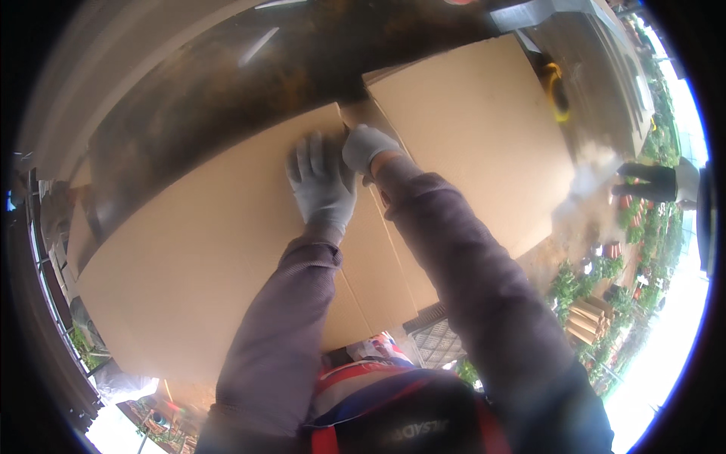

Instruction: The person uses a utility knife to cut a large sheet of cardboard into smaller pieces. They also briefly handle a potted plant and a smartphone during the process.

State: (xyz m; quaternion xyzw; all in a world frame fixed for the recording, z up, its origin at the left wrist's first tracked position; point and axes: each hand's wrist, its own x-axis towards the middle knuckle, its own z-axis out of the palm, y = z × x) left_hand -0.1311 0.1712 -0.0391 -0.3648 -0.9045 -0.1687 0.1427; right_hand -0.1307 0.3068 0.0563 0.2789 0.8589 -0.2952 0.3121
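A large brown cardboard sheet (189, 234) lies across the work surface before me. My left hand (325, 178), in a grey glove, rests flat on it with the fingers stretched out. Just to its right, my right hand (367, 151), gloved the same way, is closed at the sheet's far edge, by a crease or cut that runs back toward my body. A small dark tip shows by its fingers, but what it grips is hidden. Right of that line lies another broad cardboard panel (476, 136).
A dark, shiny tabletop (181, 129) extends beyond the cardboard. To the far right are a yellow ring-shaped thing (558, 92) and another person's legs (650, 181). Potted plants (635, 219) and a stack of tan pieces (590, 319) stand lower right.
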